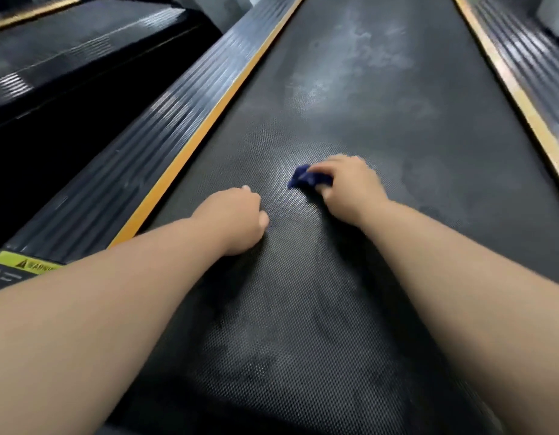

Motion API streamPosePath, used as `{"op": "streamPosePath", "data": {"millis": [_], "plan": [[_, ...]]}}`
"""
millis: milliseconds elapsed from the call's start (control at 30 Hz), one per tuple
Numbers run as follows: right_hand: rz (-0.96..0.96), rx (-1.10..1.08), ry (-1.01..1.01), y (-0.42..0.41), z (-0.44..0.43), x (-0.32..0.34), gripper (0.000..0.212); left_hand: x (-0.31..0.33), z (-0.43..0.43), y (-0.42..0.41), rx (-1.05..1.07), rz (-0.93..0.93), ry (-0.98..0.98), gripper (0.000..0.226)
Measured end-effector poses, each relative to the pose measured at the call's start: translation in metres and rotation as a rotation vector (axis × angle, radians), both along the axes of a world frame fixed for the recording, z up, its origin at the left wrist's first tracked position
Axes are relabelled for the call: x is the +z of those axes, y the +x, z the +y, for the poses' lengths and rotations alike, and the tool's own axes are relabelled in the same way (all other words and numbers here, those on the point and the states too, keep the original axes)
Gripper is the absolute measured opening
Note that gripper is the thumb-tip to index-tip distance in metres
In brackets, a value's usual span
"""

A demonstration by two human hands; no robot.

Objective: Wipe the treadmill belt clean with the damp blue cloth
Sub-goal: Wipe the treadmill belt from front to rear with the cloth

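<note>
On the treadmill belt (394, 127), near its middle, the right hand (347, 183) gripped the damp blue cloth (303, 178), bunched small, with the fingers curled over it and pressing it flat to the textured rubber. Only a dark blue corner stuck out on the hand's left side. The left hand (237, 218) rested on the belt just beside it, apart from the cloth, fingers curled under in a loose fist and holding nothing that could be seen; it looked to be bracing the body's weight.

Pale, dusty smears (319, 89) lay farther up the belt, and a fainter patch (256, 356) showed between the forearms, so much of the wiping seemed yet to be done.

To do this step well, the cloth would likely serve better opened out, so more of it met the belt. Long, overlapping strokes running from one yellow edge strip (209, 120) across to the other (504, 80) should cover the width without gaps. Firm, even pressure matters, since the dimpled texture probably traps grime. Turning the cloth to a fresh face now and then would avoid spreading dirt back. The braced left hand should shift along as the reach lengthens towards the far smears.
</note>
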State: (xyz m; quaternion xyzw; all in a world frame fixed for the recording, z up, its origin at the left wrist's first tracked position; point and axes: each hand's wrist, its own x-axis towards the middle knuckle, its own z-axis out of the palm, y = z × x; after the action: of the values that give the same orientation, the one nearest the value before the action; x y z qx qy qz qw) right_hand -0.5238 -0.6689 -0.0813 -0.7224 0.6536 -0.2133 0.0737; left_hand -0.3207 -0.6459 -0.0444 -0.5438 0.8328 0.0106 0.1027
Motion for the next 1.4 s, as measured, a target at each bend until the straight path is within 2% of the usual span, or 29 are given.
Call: {"op": "streamPosePath", "data": {"millis": [67, 100, 167, 267, 367, 433, 533, 633, 733, 833, 900, 1000, 1067, 1167, 1233, 1333, 1400], "plan": [[-0.014, -0.209, 0.083, -0.007, -0.021, 0.007, 0.034, 0.0, 0.002, -0.003, -0.004, -0.004, -0.01, 0.02], [0.005, -0.221, 0.105, -0.005, -0.02, 0.009, 0.036, 0.001, 0.002, -0.004, -0.004, -0.004, -0.016, 0.02], [0.058, -0.109, 0.075, 0.001, 0.0, 0.008, 0.037, 0.002, 0.001, -0.004, 0.014, -0.004, -0.024, 0.024], [-0.014, 0.117, -0.041, 0.005, 0.049, -0.01, 0.041, 0.003, 0.0, -0.006, 0.011, -0.004, -0.058, 0.035], [0.015, 0.175, -0.036, -0.005, 0.031, -0.011, 0.042, 0.002, -0.003, -0.006, -0.027, -0.011, -0.086, 0.05], [0.066, 0.031, -0.01, -0.017, -0.001, -0.004, 0.038, -0.001, -0.003, -0.007, -0.063, -0.029, -0.091, 0.049], [-0.013, -0.233, 0.081, -0.034, -0.025, 0.008, 0.037, -0.007, -0.002, -0.008, -0.057, -0.055, -0.076, 0.049], [0.088, -0.068, 0.038, -0.018, 0.007, 0.004, 0.04, -0.008, -0.007, -0.011, -0.047, -0.031, -0.096, 0.041], [0.008, 0.147, -0.038, -0.006, 0.059, -0.002, 0.043, -0.007, -0.017, -0.02, -0.066, -0.004, -0.11, 0.041], [-0.018, 0.195, -0.058, -0.013, 0.063, -0.001, 0.045, -0.01, -0.02, -0.034, -0.058, -0.041, -0.057, 0.045], [0.019, 0.105, -0.052, -0.029, 0.03, -0.001, 0.046, -0.009, -0.023, -0.037, -0.059, -0.068, -0.07, 0.046], [-0.033, -0.177, 0.057, -0.06, -0.008, 0.004, 0.042, -0.007, -0.022, -0.037, -0.069, -0.071, -0.079, 0.044], [-0.033, -0.133, 0.053, -0.057, 0.002, 0.005, 0.041, -0.006, -0.022, -0.035, -0.066, -0.079, -0.066, 0.044], [-0.087, 0.085, 0.024, -0.04, 0.06, 0.008, 0.04, -0.007, -0.02, -0.033, -0.051, -0.079, -0.04, 0.047], [-0.135, 0.137, -0.012, -0.036, 0.088, 0.004, 0.036, -0.005, -0.02, -0.035, -0.043, -0.094, -0.033, 0.046], [-0.116, 0.11, -0.056, -0.046, 0.06, -0.001, 0.036, 0.0, -0.021, -0.043, -0.006, -0.191, 0.041, 0.047], [-0.037, -0.044, -0.043, -0.06, 0.022, -0.001, 0.038, 0.002, -0.022, -0.055, -0.021, -0.202, 0.079, 0.048]]}}
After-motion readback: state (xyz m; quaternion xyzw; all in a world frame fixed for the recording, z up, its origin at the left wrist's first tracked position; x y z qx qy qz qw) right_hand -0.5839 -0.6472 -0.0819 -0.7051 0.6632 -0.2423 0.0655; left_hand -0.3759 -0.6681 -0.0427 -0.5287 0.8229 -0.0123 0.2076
